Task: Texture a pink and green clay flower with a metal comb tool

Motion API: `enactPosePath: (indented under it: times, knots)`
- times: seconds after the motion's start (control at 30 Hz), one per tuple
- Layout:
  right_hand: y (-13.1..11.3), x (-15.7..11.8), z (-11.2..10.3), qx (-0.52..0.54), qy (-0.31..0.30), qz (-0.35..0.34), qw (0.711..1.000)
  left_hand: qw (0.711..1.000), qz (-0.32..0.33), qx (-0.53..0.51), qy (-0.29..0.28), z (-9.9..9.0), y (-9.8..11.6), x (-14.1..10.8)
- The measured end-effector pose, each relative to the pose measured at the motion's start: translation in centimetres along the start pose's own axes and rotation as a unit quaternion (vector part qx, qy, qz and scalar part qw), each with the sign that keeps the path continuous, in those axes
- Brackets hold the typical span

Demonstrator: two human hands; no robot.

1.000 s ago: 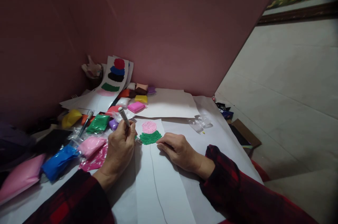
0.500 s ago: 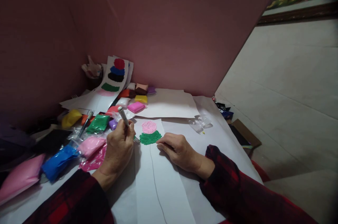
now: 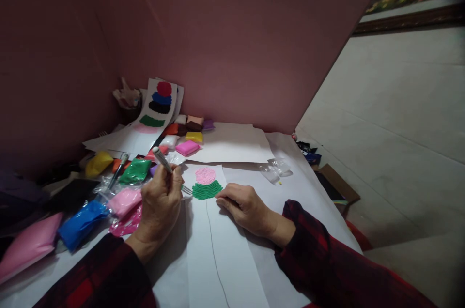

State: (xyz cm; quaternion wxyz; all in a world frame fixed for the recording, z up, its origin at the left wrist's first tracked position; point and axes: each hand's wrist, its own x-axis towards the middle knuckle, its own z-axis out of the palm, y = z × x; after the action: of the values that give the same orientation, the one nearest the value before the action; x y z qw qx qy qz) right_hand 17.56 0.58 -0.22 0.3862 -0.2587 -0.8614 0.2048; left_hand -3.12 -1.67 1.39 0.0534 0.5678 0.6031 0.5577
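My left hand [image 3: 162, 206] grips a fork by its ribbed handle [image 3: 162, 159], and the tines [image 3: 186, 191] point at the left edge of the green clay shape [image 3: 207, 190]. That shape has curved grooves and lies on a long white paper strip [image 3: 209, 250], directly below a textured pink clay circle [image 3: 205, 176]. A thin drawn line runs down the strip from the green. My right hand [image 3: 245, 206] is closed, thumb and forefinger together at the right edge of the green clay; anything between them is too small to make out.
Clay packets lie on the left, among them blue [image 3: 83, 223], green [image 3: 135, 171] and pink [image 3: 31, 245]. Behind them leans a sheet with coloured shapes [image 3: 160, 107]. Blank white paper [image 3: 232, 143] lies at the back, with a clear plastic bag [image 3: 276, 170] to the right.
My left hand and the fork have shifted slightly left, and the handle leans more to the left. More of the tines shows. My right hand has stayed in place.
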Motion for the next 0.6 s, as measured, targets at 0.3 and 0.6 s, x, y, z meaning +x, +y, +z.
enactPosePath:
  times: [0.3, 0.6]
  knots:
    - [0.07, 0.05, 0.02, -0.002, 0.0, -0.003, 1.0, 0.991, -0.06, -0.079, -0.091, 0.43, -0.13, -0.63]
    - [0.08, 0.01, 0.06, -0.005, -0.004, 0.002, 1.0, 0.994, -0.053, -0.041, -0.089, 0.3, -0.08, -0.54]
